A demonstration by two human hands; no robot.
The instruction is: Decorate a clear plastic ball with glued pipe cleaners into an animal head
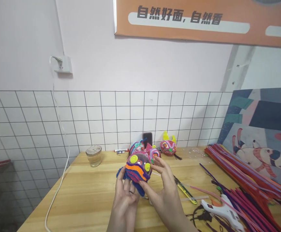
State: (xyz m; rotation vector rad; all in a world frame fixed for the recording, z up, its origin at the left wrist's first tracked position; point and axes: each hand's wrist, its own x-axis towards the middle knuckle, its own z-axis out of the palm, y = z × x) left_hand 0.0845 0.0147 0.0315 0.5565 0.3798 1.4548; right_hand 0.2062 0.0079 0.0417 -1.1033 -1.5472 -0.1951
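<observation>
Head view shows me both hands raised over the middle of the wooden table [87, 193], sharing one object: a rounded craft figure [137, 169] wrapped in orange, purple and pink pipe-cleaner bands, with two yellow-green discs on its front and blue fuzz underneath. My left hand [125, 196] cups it from below, palm up, fingers curled loosely against the blue underside. My right hand [163, 185] closes on its right flank, thumb at the lower edge and fingers spread up the side, so each grip is partly closed around the figure and it is held clear of the table.

Behind it, near the tiled wall, I see two more figures: a pink-and-teal one [140, 149] just beyond my fingers, and a red one with yellow ears [168, 145] further right. A glass jar [94, 155] stands to the left. A white glue gun [224, 211] lies at lower right beside a long heap of pipe cleaners [242, 175], and yellow-handled snips [185, 190] lie just right of my right wrist. A white cable [58, 187] trails down from the wall socket.
</observation>
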